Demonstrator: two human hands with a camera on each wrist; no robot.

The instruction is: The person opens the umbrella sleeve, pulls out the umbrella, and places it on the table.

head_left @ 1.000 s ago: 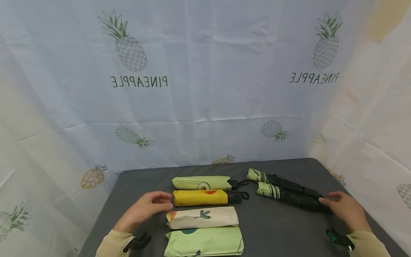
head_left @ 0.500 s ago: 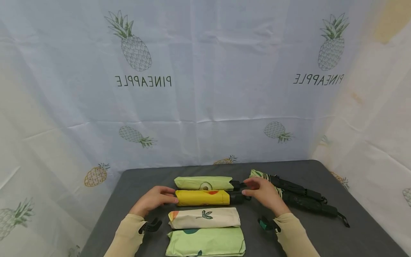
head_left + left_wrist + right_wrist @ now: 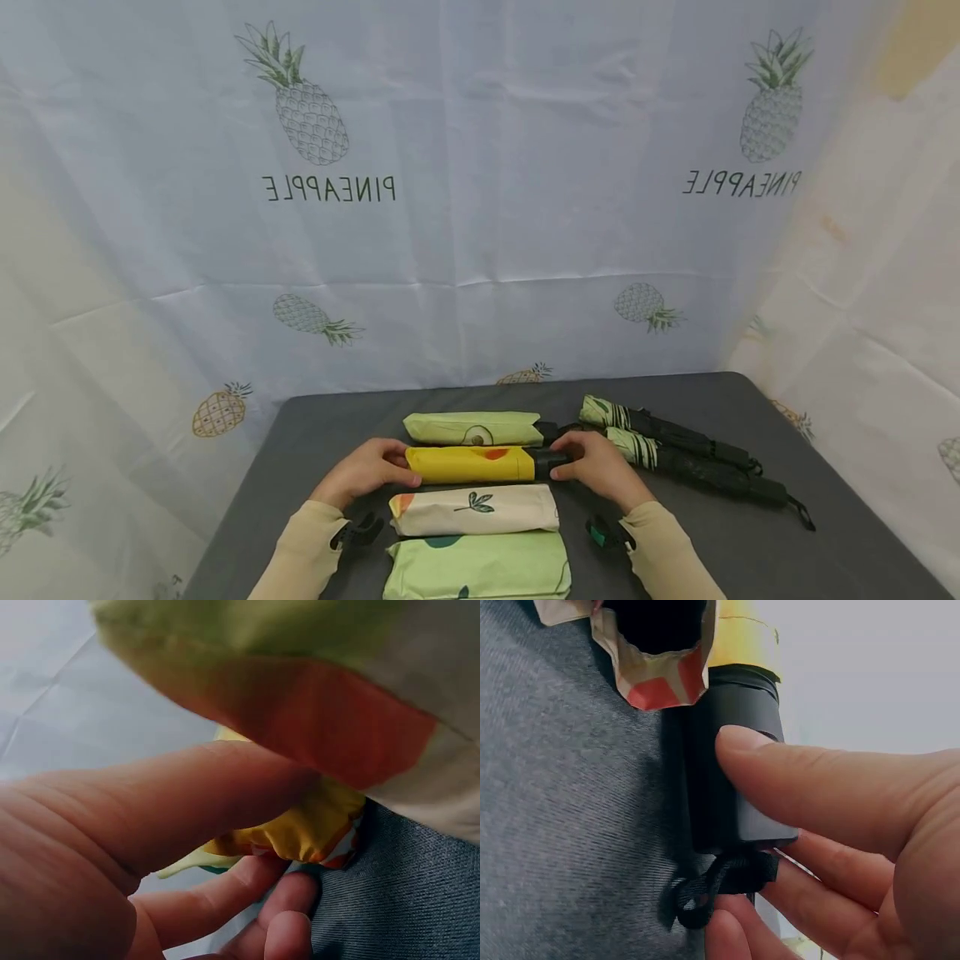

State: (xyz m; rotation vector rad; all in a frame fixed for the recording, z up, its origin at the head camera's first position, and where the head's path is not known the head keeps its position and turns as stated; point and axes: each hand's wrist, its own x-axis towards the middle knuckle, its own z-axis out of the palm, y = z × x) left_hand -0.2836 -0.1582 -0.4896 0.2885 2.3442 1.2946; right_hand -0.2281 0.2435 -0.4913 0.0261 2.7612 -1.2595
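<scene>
Head view: left fingers and right fingers, half-curled, pinch the yellow umbrella by its ends

From the head, we are looking forward and down, taking in the grey table and the pineapple-print cloth behind it. From each wrist, we are peering in close: past the left hand at one end of the yellow umbrella, past the right hand at its black handle. All three views are sharing that umbrella.
</scene>
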